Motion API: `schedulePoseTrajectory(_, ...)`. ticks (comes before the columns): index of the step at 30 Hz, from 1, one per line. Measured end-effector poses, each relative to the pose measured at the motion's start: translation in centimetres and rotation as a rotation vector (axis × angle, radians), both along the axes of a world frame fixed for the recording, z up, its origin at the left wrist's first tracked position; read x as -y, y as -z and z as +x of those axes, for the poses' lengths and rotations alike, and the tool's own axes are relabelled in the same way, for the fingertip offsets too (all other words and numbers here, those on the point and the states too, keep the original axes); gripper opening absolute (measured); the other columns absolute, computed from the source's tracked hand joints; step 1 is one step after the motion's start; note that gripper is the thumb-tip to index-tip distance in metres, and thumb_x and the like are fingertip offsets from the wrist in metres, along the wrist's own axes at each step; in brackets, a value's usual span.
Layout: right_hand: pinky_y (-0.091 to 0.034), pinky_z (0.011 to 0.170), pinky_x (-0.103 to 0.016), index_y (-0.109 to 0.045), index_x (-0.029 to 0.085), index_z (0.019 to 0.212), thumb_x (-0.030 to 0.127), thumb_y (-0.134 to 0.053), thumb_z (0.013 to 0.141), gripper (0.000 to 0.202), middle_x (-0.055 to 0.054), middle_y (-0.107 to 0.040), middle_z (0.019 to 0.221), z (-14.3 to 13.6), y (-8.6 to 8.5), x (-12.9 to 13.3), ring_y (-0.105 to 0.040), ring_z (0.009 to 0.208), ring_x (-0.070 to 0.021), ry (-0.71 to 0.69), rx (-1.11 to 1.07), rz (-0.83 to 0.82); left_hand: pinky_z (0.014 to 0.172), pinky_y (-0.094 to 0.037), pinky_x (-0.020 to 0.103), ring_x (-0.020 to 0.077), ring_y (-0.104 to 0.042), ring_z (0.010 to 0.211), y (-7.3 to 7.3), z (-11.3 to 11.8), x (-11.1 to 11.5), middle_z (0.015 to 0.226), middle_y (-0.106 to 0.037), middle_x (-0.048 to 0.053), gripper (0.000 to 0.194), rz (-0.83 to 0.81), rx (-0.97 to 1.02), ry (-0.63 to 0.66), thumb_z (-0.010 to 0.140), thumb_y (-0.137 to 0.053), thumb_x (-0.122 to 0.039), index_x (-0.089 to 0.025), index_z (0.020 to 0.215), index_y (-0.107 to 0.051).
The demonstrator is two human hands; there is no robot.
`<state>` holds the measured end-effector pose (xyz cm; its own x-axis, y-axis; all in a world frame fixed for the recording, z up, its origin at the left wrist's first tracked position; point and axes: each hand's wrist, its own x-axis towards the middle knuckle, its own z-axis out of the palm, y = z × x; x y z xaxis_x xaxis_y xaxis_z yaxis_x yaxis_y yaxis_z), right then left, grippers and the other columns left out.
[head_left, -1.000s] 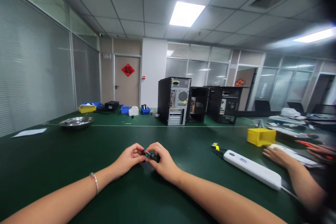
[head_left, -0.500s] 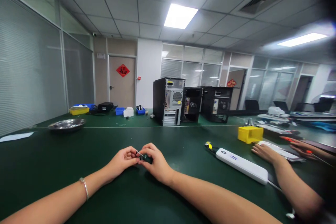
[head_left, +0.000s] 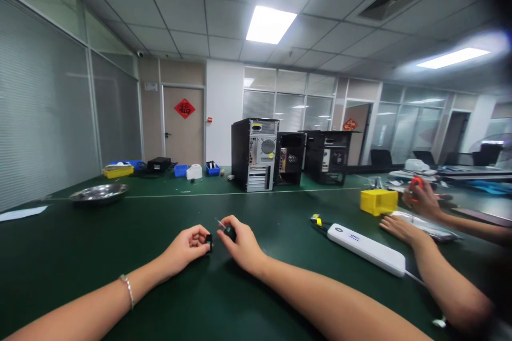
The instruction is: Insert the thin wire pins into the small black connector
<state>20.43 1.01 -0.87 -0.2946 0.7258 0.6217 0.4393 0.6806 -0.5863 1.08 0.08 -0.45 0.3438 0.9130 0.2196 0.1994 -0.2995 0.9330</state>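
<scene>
Over the green tabletop (head_left: 168, 303), my left hand (head_left: 191, 245) pinches a small black part (head_left: 209, 243) between thumb and fingers; its exact kind is too small to tell. Just to the right, my right hand (head_left: 242, 242) is closed around a small screwdriver (head_left: 229, 231) with a dark handle. Its thin metal shaft points up and left, apart from the black part. A short gap separates the two hands.
A white power strip (head_left: 366, 249) and a yellow bin (head_left: 378, 202) lie to the right, beside a co-worker's hands (head_left: 426, 202), one holding something orange. Computer cases (head_left: 256, 154) stand behind. A metal dish (head_left: 100, 193) is at the left.
My hands have moved slightly apart, and the screwdriver has come away from the black part. The co-worker's far hand has risen and moved left with the orange thing.
</scene>
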Motion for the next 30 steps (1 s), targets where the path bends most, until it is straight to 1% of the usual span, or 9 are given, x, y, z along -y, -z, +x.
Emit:
schedulePoseTrajectory(1,-0.04,0.064,-0.022,-0.059,0.02,0.09,0.032,-0.054,0.086,0.013,0.002,-0.06,0.073,0.2,-0.1,-0.3,-0.053,0.066,-0.0124,0.045,0.018,-0.025,0.064,-0.044,0.025,0.0121,-0.056,0.065,-0.1,0.0,0.1,0.07,-0.057,-0.003,0.027,-0.003,-0.008,-0.003,0.067,-0.073,-0.032,-0.017,0.082,-0.057)
schedulePoseTrajectory(4,-0.032,0.055,-0.02,-0.057,0.019,0.073,0.043,-0.052,0.086,0.028,0.004,-0.049,0.057,1.0,-0.4,-1.5,-0.043,0.054,-0.0103,0.168,0.054,-0.057,0.064,-0.043,0.024,0.0115,-0.055,0.065,-0.2,0.1,0.2,0.072,-0.057,-0.003,0.026,-0.013,-0.01,0.001,0.067,-0.072,-0.031,-0.017,0.082,-0.056)
schedulePoseTrajectory(8,-0.028,0.052,-0.02,-0.049,0.017,0.058,0.042,-0.047,0.085,0.036,0.004,-0.042,0.052,2.0,-0.6,-3.5,-0.038,0.051,-0.0093,0.227,-0.011,-0.153,0.065,-0.043,0.024,0.0112,-0.054,0.065,-0.1,0.0,0.0,0.072,-0.056,-0.003,0.026,-0.015,0.001,0.01,0.067,-0.072,-0.03,-0.017,0.082,-0.055)
schedulePoseTrajectory(11,-0.027,0.049,-0.021,-0.046,0.017,0.055,0.038,-0.041,0.085,0.037,0.004,-0.042,0.049,2.8,-0.5,-4.8,-0.039,0.048,-0.0094,0.258,-0.059,-0.241,0.064,-0.043,0.023,0.0114,-0.054,0.066,-0.1,0.0,0.0,0.072,-0.055,-0.003,0.027,-0.021,0.0,0.012,0.067,-0.072,-0.031,-0.017,0.082,-0.055)
schedulePoseTrajectory(14,-0.026,0.048,-0.021,-0.045,0.017,0.054,0.037,-0.042,0.083,0.035,0.004,-0.041,0.047,3.4,-0.4,-5.6,-0.038,0.047,-0.0093,0.289,-0.067,-0.249,0.064,-0.043,0.023,0.0118,-0.055,0.067,0.0,0.0,0.0,0.074,-0.056,-0.003,0.027,-0.018,-0.008,0.007,0.068,-0.072,-0.033,-0.017,0.083,-0.055)
schedulePoseTrajectory(19,-0.025,0.049,-0.022,-0.046,0.018,0.053,0.033,-0.043,0.082,0.033,0.004,-0.04,0.048,3.7,-0.9,-5.4,-0.037,0.048,-0.0098,0.335,-0.074,-0.223,0.067,-0.044,0.025,0.0139,-0.057,0.071,0.3,-0.1,-0.3,0.077,-0.058,-0.001,0.029,-0.01,-0.009,0.023,0.068,-0.072,-0.035,-0.018,0.086,-0.056)
schedulePoseTrajectory(23,-0.026,0.051,-0.021,-0.048,0.018,0.057,0.032,-0.055,0.077,0.026,0.004,-0.043,0.051,2.9,-1.7,-4.4,-0.038,0.051,-0.0094,0.238,-0.065,-0.248,0.068,-0.044,0.025,0.0134,-0.057,0.07,0.4,-0.1,-0.4,0.077,-0.058,-0.002,0.03,-0.017,-0.008,0.022,0.068,-0.072,-0.034,-0.018,0.088,-0.056)
schedulePoseTrajectory(27,-0.026,0.042,-0.02,-0.041,0.02,0.058,0.032,-0.042,0.085,0.03,0.006,-0.038,0.044,1.9,-1.5,-4.1,-0.033,0.037,-0.0076,0.097,-0.059,-0.501,0.07,-0.045,0.027,0.0134,-0.057,0.07,0.2,0.0,-0.2,0.077,-0.058,-0.001,0.031,-0.019,-0.003,0.005,0.067,-0.073,-0.033,-0.017,0.089,-0.057)
schedulePoseTrajectory(30,-0.025,0.038,-0.019,-0.041,0.02,0.061,0.034,-0.041,0.087,0.03,0.007,-0.039,0.042,1.5,-0.8,-4.1,-0.032,0.033,-0.007,0.055,-0.037,-0.545,0.071,-0.045,0.027,0.014,-0.058,0.071,0.2,0.1,-0.1,0.078,-0.059,-0.001,0.033,-0.034,0.01,0.002,0.068,-0.073,-0.034,-0.017,0.091,-0.057)
